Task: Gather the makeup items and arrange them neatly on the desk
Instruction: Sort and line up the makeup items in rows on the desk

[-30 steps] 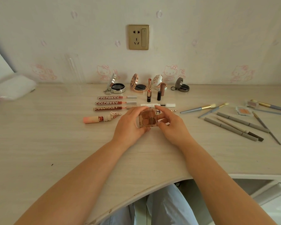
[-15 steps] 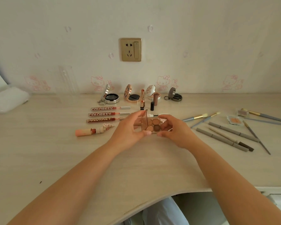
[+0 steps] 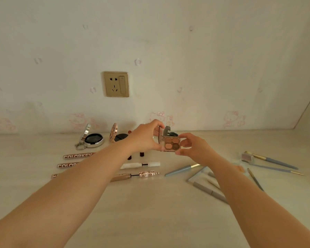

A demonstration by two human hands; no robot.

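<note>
A: Eyeshadow palette (image 3: 170,143), the 4-pan one — where is it in the head view?

B: Held up above the desk (image 3: 150,212), toward its back edge, lid open and standing upright. The left hand (image 3: 143,138) pinches the lid side, thumb and fingers closed on it; the right hand (image 3: 191,145) grips the pan side at its right edge. Both are closed on the palette, neither is free.

A: What lies around it?

B: Behind, along the back edge, an open silver compact (image 3: 92,139) with a keyring, a rose-gold compact (image 3: 115,134) and a small grey one partly hidden by the palette. In front, 3 COLORKEY tubes (image 3: 77,156) in a row, a white pen (image 3: 140,165) and a rose-gold liner (image 3: 136,174). Brushes and grey pencils (image 3: 209,192) are scattered toward the right edge.

A: How will it handle?

B: Light and rigid, I judge, with smooth plastic that could slip. The hinge and pressed powders look fragile, so hold it by the base edges, not the lid, and keep fingertips off the pans. Setting it down in the back row seems likely.
</note>
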